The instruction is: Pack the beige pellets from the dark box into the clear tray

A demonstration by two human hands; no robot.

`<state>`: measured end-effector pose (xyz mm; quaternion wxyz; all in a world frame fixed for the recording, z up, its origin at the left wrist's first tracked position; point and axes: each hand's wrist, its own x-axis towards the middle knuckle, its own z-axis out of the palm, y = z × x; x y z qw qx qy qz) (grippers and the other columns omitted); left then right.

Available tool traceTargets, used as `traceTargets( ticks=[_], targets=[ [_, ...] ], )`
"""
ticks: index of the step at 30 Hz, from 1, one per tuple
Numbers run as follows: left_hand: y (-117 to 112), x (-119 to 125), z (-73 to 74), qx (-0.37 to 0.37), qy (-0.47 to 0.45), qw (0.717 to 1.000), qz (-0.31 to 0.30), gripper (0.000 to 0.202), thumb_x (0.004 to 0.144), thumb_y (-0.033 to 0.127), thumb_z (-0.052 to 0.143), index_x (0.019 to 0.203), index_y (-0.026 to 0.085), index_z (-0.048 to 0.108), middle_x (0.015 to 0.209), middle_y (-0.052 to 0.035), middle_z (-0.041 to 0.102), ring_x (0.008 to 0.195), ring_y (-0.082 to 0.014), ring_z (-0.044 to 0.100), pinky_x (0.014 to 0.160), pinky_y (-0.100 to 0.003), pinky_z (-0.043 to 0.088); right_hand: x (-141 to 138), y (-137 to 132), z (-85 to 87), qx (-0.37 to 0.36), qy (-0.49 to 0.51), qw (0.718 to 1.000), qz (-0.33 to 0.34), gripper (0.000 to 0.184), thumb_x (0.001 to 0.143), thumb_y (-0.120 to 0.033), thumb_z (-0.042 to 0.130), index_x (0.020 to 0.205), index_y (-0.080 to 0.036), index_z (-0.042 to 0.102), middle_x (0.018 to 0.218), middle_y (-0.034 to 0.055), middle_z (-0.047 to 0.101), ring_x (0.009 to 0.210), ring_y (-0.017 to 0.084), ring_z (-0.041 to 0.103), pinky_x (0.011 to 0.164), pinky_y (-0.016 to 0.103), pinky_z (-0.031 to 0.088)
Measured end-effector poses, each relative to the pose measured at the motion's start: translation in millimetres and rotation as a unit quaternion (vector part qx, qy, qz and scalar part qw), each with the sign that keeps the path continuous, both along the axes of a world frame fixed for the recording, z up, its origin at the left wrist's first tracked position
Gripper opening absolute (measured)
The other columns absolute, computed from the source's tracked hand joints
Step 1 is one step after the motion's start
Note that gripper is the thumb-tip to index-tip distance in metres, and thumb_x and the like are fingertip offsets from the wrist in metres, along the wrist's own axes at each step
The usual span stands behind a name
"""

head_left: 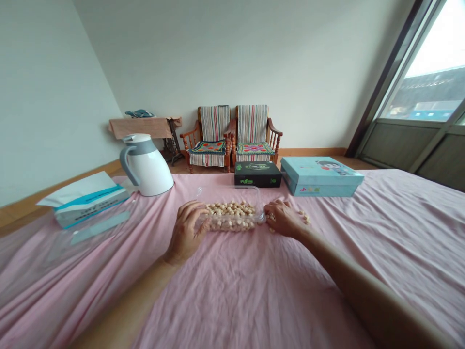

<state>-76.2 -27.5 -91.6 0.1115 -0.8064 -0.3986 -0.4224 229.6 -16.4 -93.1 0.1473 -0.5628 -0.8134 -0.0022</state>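
Note:
A clear plastic box [262, 213] with its lid raised at the back stands on the pink cloth. Inside it lies a heap of small, pale, roundish nuts [232, 209]. My left hand [187, 230] is wrapped round the box's left end, fingers over the rim and thumb at the front. Just right of the box, my right hand [283, 218] rests low on the cloth with its fingers curled in. A few pale nuts show at its fingertips, and some loose nuts [305, 217] lie on the cloth beyond its right side.
A white and grey jug [152, 167] and a tissue pack [92, 201] stand at the left. Behind the plastic box are a black box [257, 174] and a light blue box [321, 177]. Two wooden chairs [252, 128] stand by the wall past the pink-covered surface [232, 291].

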Motion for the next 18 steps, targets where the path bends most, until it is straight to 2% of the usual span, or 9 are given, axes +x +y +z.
traceTargets(
  ticks=[3,6,8,9,12,14,15,16,18],
  targets=[
    [-0.4,-1.3,1.7,-0.012,0.007,1.0,-0.006,0.007,0.088,0.024,0.052,0.085,0.02,0.056,0.104,-0.0082,0.062,0.108,-0.0233,0.052,0.096,-0.042,0.043,6.9,5.1,-5.5,0.03,0.028,0.999,0.023,0.017,0.078,-0.014,0.049,0.079,-0.018,0.066,0.082,0.0061,0.066,0.085,0.02,0.056,0.081,0.034,0.035],
    [-1.7,-2.8,3.3,-0.02,0.01,1.0,-0.008,0.007,0.087,0.024,0.052,0.083,0.02,0.054,0.103,-0.008,0.063,0.107,-0.0229,0.053,0.095,-0.041,0.043,17.3,14.8,-5.2,0.097,0.161,0.982,-0.031,0.017,0.075,-0.014,0.05,0.081,-0.017,0.066,0.082,0.0066,0.065,0.074,0.017,0.057,0.072,0.031,0.041],
    [-2.7,-2.9,4.2,-0.022,0.011,1.0,-0.009,0.007,0.087,0.024,0.052,0.082,0.02,0.054,0.101,-0.008,0.063,0.105,-0.0228,0.053,0.094,-0.041,0.043,19.9,18.1,4.1,0.128,0.279,0.949,-0.073,0.015,0.074,-0.018,0.052,0.081,-0.016,0.065,0.078,0.0055,0.064,0.064,0.014,0.057,0.065,0.029,0.044],
    [-3.1,-2.8,4.6,-0.022,0.012,1.0,-0.01,0.007,0.087,0.024,0.052,0.082,0.02,0.054,0.101,-0.008,0.064,0.105,-0.0227,0.054,0.093,-0.041,0.044,18.4,17.8,11.2,0.129,0.337,0.93,-0.073,0.015,0.073,-0.021,0.054,0.082,-0.017,0.065,0.076,0.0047,0.065,0.062,0.014,0.057,0.063,0.028,0.045],
    [-3.8,-1.9,4.8,-0.024,0.012,1.0,-0.011,0.006,0.086,0.024,0.053,0.082,0.02,0.054,0.099,-0.0079,0.064,0.103,-0.0225,0.054,0.092,-0.04,0.044,4.6,11.3,34.5,0.073,0.497,0.865,0.012,0.024,0.072,-0.031,0.06,0.091,-0.017,0.065,0.08,0.0049,0.068,0.069,0.016,0.063,0.066,0.03,0.05],
    [-4.0,-1.4,4.8,-0.025,0.01,1.0,-0.012,0.007,0.086,0.024,0.053,0.081,0.019,0.054,0.099,-0.0077,0.064,0.102,-0.0223,0.055,0.092,-0.04,0.044,-4.5,7.2,43.8,0.033,0.558,0.827,0.066,0.03,0.073,-0.034,0.061,0.096,-0.016,0.063,0.083,0.0057,0.069,0.076,0.018,0.067,0.069,0.031,0.052],
    [-4.1,-1.1,4.9,-0.025,0.009,1.0,-0.012,0.007,0.086,0.024,0.053,0.081,0.019,0.055,0.098,-0.0076,0.064,0.102,-0.0222,0.055,0.091,-0.04,0.045,-6.5,6.6,44.8,0.028,0.567,0.82,0.068,0.029,0.074,-0.034,0.059,0.097,-0.016,0.063,0.083,0.0058,0.07,0.076,0.018,0.067,0.068,0.03,0.052],
    [-4.2,-0.8,5.1,-0.025,0.008,1.0,-0.012,0.007,0.086,0.024,0.053,0.081,0.019,0.055,0.097,-0.0076,0.064,0.101,-0.0221,0.055,0.091,-0.04,0.045,-6.5,6.9,43.3,0.035,0.559,0.826,0.053,0.027,0.075,-0.033,0.056,0.094,-0.015,0.063,0.081,0.0056,0.069,0.073,0.017,0.067,0.065,0.029,0.051],
    [-4.4,-0.2,5.9,-0.024,0.004,1.0,-0.009,0.009,0.086,0.025,0.053,0.08,0.02,0.056,0.096,-0.0074,0.065,0.099,-0.0221,0.056,0.09,-0.04,0.045,-1.9,9.1,34.1,0.056,0.492,0.869,-0.007,0.019,0.075,-0.025,0.051,0.085,-0.015,0.064,0.075,0.0044,0.069,0.065,0.015,0.065,0.059,0.026,0.048]
  ],
)
